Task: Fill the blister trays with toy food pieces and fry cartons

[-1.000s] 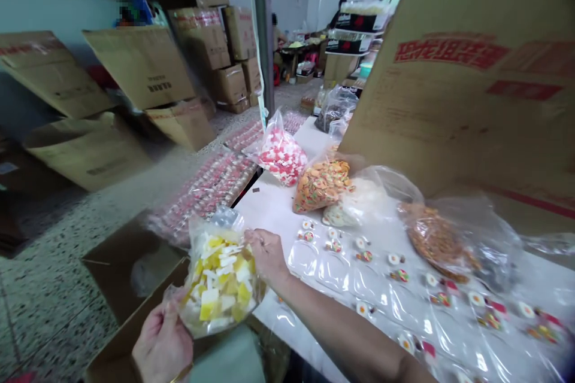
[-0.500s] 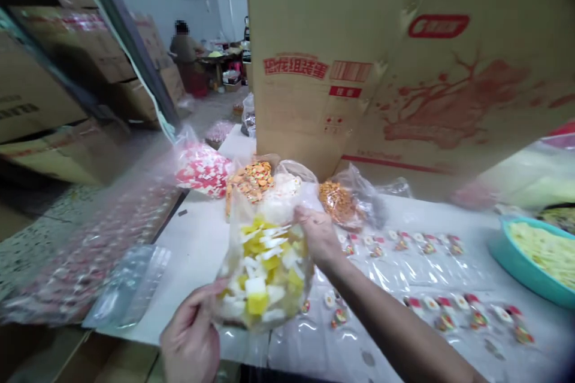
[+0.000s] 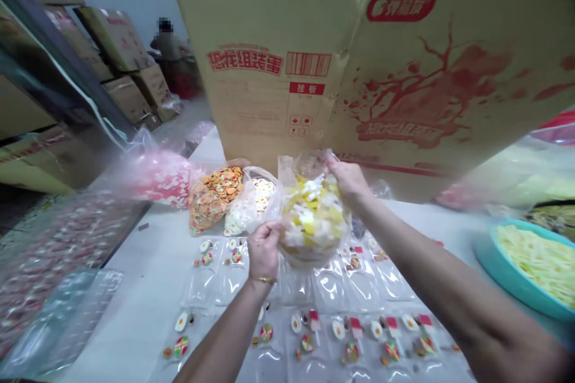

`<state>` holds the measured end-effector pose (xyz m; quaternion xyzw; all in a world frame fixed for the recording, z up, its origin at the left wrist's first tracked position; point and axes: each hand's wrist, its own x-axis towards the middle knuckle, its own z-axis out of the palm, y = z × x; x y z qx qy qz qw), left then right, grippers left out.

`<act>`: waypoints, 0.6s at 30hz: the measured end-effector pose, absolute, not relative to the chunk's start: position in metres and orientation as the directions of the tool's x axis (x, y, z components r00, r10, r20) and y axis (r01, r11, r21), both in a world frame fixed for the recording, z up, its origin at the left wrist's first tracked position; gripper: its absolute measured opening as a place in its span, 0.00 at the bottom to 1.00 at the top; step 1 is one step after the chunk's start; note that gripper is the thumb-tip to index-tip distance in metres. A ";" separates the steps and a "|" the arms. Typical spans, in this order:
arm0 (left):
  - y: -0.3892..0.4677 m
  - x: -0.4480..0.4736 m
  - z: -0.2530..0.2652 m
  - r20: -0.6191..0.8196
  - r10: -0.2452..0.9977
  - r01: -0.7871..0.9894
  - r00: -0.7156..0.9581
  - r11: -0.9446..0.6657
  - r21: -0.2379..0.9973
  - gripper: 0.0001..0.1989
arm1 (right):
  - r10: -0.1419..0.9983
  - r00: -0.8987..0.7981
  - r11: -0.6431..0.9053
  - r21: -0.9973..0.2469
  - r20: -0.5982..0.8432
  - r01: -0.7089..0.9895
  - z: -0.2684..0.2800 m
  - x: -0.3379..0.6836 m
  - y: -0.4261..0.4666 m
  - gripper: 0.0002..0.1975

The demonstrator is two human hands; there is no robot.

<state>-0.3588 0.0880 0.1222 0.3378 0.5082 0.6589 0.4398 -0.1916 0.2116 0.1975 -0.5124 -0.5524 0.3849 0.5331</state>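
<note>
A clear plastic bag [image 3: 312,221] of yellow and white pieces hangs between my hands above the table. My left hand [image 3: 265,251] pinches its lower left side. At the upper right, my right hand [image 3: 348,179] grips the bag near its top edge. Just left of it stand a bag of small white pieces [image 3: 251,203] and a bag of orange pieces [image 3: 211,197]. Underneath lie rows of clear plastic trays [image 3: 332,287] holding small egg-like, round and red-and-white pieces; my arms and the held bag cover some of them.
A large cardboard box [image 3: 278,108] stands upright along the table's back. To the right is a turquoise basin [image 3: 498,275] of pale pieces. A bag of pink and white pieces [image 3: 157,176] and a stack of clear trays [image 3: 67,299] sit left. A person [image 3: 173,51] is in the background.
Both hands have carried the bag of yellow and white pieces rightward and away from me, toward the cardboard box. The view has shifted right, and more trays show at the front.
</note>
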 end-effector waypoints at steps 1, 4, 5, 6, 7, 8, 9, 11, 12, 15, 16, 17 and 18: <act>0.100 -0.359 0.117 0.002 0.911 -0.241 -0.412 -0.111 0.964 0.10 | 0.977 0.076 0.186 -0.969 0.200 0.160 0.194 -0.194 0.223 0.21; 0.131 -0.363 0.104 0.038 0.875 -0.239 -0.483 -0.173 0.955 0.09 | 0.975 0.036 0.213 -0.967 0.220 0.141 0.184 -0.205 0.255 0.22; 0.140 -0.365 0.101 0.050 0.863 -0.231 -0.502 -0.190 0.954 0.08 | 0.974 0.026 0.221 -0.967 0.226 0.126 0.181 -0.209 0.265 0.23; 0.149 -0.367 0.097 0.060 0.851 -0.221 -0.522 -0.204 0.954 0.08 | 0.973 0.016 0.228 -0.967 0.231 0.110 0.177 -0.214 0.275 0.23; 0.157 -0.370 0.094 0.069 0.837 -0.211 -0.543 -0.216 0.953 0.08 | 0.972 0.002 0.233 -0.967 0.235 0.098 0.172 -0.219 0.285 0.23; 0.165 -0.372 0.090 0.076 0.821 -0.202 -0.565 -0.227 0.953 0.08 | 0.972 -0.012 0.236 -0.968 0.236 0.087 0.167 -0.224 0.295 0.24; 0.172 -0.375 0.085 0.082 0.806 -0.195 -0.586 -0.239 0.951 0.07 | 0.972 -0.026 0.234 -0.969 0.232 0.077 0.162 -0.229 0.305 0.24; 0.186 -0.381 0.076 0.090 0.782 -0.193 -0.616 -0.261 0.946 0.07 | 0.973 -0.053 0.226 -0.972 0.223 0.064 0.150 -0.238 0.323 0.25; 0.192 -0.383 0.072 0.091 0.776 -0.196 -0.624 -0.269 0.943 0.07 | 0.973 -0.062 0.226 -0.972 0.223 0.058 0.144 -0.242 0.331 0.25; 0.208 -0.387 0.060 0.088 0.776 -0.199 -0.625 -0.267 0.943 0.08 | 0.972 -0.054 0.229 -0.973 0.227 0.033 0.126 -0.246 0.353 0.26; 0.213 -0.386 0.057 0.088 0.782 -0.193 -0.617 -0.258 0.946 0.08 | 0.973 -0.036 0.227 -0.974 0.226 0.021 0.120 -0.245 0.359 0.26; 0.217 -0.385 0.054 0.089 0.790 -0.183 -0.606 -0.248 0.951 0.08 | 0.975 -0.014 0.223 -0.975 0.222 0.009 0.114 -0.244 0.364 0.26; 0.222 -0.384 0.051 0.093 0.801 -0.170 -0.592 -0.237 0.957 0.09 | 0.976 0.009 0.217 -0.976 0.217 -0.002 0.109 -0.242 0.368 0.26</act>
